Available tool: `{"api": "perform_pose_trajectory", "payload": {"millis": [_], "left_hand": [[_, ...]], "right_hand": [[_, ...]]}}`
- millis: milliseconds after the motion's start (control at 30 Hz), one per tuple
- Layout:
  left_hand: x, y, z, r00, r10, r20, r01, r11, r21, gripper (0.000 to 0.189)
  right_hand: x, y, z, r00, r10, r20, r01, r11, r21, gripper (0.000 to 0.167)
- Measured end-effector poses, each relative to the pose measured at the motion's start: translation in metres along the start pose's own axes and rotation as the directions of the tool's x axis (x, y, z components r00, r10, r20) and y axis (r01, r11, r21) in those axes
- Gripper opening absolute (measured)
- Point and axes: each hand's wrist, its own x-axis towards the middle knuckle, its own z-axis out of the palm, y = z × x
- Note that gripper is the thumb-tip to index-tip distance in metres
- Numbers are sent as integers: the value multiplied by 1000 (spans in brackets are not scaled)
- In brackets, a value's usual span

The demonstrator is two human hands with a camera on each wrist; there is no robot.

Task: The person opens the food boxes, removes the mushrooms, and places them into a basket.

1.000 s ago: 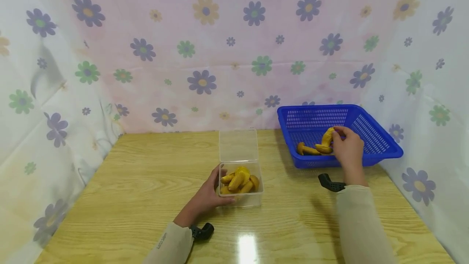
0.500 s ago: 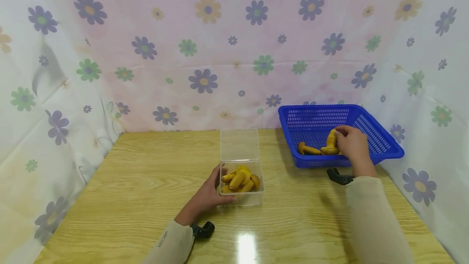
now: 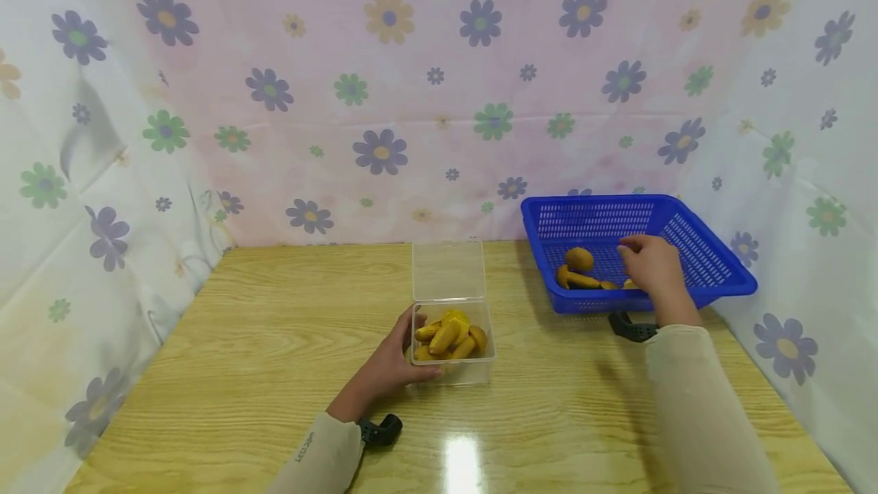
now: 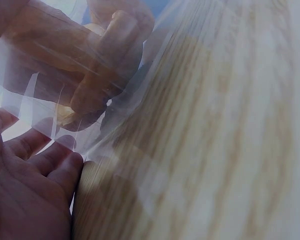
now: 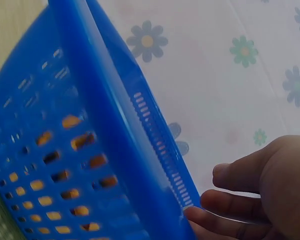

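Observation:
My left hand (image 3: 391, 360) grips the left side of a clear plastic box (image 3: 473, 373), thumb along the front and fingers behind. Its lid (image 3: 448, 271) is folded back on the table. Several yellow-brown mushrooms (image 3: 446, 334) are heaped inside; the left wrist view shows them (image 4: 105, 65) through the clear wall. Over the front of a blue plastic basket (image 3: 569, 301), my right hand (image 3: 655, 265) has thumb and fingers apart, holding nothing. To its left in the basket lie a round-capped mushroom (image 3: 579, 259) and a longer one (image 3: 581, 280). More pieces are partly hidden by the front rim.
The wood-grain table (image 3: 274, 326) holds both containers, the basket at the back right of the box. A flowered cloth (image 3: 302, 151) hangs behind and along both sides. In the right wrist view, the basket's rim (image 5: 105, 100) stands close beside the fingers.
My right hand has let go of the yellow mushroom it was pinching in the basket. A round-capped mushroom now shows left of the hand. The left hand and the box stay put.

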Motion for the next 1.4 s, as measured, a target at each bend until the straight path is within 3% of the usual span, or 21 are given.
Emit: {"api": "perform_pose_trajectory", "payload": {"millis": [400, 800, 1000, 1200, 1400], "left_hand": [[1, 4, -1, 1000, 13, -1, -13, 1000, -26, 115], [1, 2, -1, 1000, 19, 7, -19, 999, -32, 113], [0, 3, -1, 1000, -13, -1, 13, 1000, -24, 116], [-1, 0, 0, 1000, -7, -5, 7, 1000, -24, 116], [-2, -2, 2, 1000, -13, -14, 13, 1000, -23, 115]], "right_hand": [[-6, -37, 13, 986, -120, 112, 123, 992, -19, 40], [-20, -79, 33, 950, -291, 111, 290, 957, 22, 34], [-26, -91, 46, 900, -410, 150, 405, 912, 60, 32], [-35, -104, 61, 827, -519, 216, 505, 855, 120, 33], [-49, -120, 74, 761, -590, 271, 588, 803, 99, 33]]}}
